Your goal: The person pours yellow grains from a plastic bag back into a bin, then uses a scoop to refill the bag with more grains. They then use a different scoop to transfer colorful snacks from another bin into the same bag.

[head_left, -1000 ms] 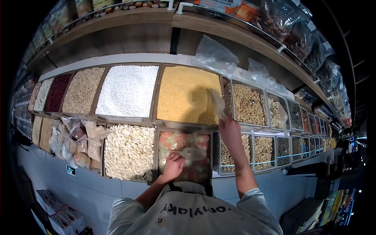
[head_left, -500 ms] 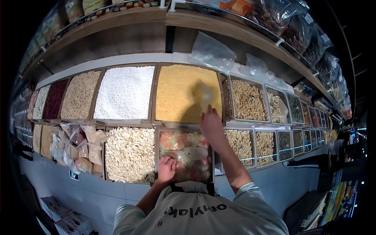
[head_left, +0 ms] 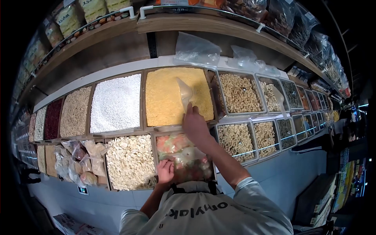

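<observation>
My right hand (head_left: pixel 196 127) is closed round the handle of a clear scoop (head_left: pixel 185 91), above a wooden bin of fine yellow grain (head_left: pixel 162 92). The scoop looks bare of grain inside, and its tip points towards the back. My left hand (head_left: pixel 165 171) is at the left side of a bin of colourful wrapped pieces (head_left: pixel 188 170), its fingers curled. Whatever may be under those fingers is hidden. A clear plastic piece (head_left: pixel 190 155), perhaps another scoop, lies on the wrapped pieces close to that hand.
White grain (head_left: pixel 115 103) fills the bin left of the yellow grain. Pale flat slices (head_left: pixel 130 162) lie in the front bin. Clear-walled bins of peanuts (head_left: pixel 239 93) line the right side. Plastic bags (head_left: pixel 197 51) sit behind, under a wooden shelf (head_left: pixel 219 25).
The scoop in my right hand has turned slightly and shows clearly against the grain. The whole view has shifted, with the bins now further left. My left hand stays by the same bin.
</observation>
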Motion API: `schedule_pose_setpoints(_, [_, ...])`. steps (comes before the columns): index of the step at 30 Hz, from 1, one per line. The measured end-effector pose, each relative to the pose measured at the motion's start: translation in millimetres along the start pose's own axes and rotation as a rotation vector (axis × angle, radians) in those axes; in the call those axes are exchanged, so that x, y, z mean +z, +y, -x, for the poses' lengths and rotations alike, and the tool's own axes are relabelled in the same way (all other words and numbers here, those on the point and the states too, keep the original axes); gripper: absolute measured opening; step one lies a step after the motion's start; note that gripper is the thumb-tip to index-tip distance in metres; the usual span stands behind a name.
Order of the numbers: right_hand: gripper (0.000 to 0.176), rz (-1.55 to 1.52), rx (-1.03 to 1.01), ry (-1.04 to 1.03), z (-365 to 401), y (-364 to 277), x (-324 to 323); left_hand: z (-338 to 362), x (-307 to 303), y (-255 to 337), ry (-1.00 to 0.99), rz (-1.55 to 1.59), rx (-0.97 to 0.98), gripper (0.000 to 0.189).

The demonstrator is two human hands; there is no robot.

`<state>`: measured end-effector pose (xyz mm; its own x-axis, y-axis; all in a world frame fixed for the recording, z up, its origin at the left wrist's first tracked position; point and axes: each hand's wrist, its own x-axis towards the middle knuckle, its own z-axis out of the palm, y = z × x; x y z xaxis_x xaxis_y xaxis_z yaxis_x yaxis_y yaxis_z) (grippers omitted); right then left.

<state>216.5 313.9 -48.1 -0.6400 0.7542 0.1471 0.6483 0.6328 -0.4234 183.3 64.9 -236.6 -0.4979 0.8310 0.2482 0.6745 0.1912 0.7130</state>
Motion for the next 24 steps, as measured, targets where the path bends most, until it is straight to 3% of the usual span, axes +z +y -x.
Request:
schedule_pose_setpoints(5, [0.048,0.038,-0.044,-0.062,1,-10,4,1,6,1,-0.020,0.051,-0.027,0.012])
schedule_pose_setpoints(12, [0.048,-0.035,-0.095,0.003,7,-16,5,5,4,0,-0.040,0.053,-0.059,0.011])
schedule_pose_setpoints(15, [0.048,-0.021,-0.032,-0.088,13,-22,-9,5,2,1,-0.028,0.072,-0.077,0.011])
schedule_pose_setpoints(18, [0.050,-0.129,-0.044,-0.041,18,-14,-23,3,-3,6,-0.024,0.090,-0.084,0.011])
schedule_pose_setpoints(24, [0.048,-0.016,-0.017,0.131,-1,43,-31,3,-6,8,0.006,0.087,-0.066,0.011])
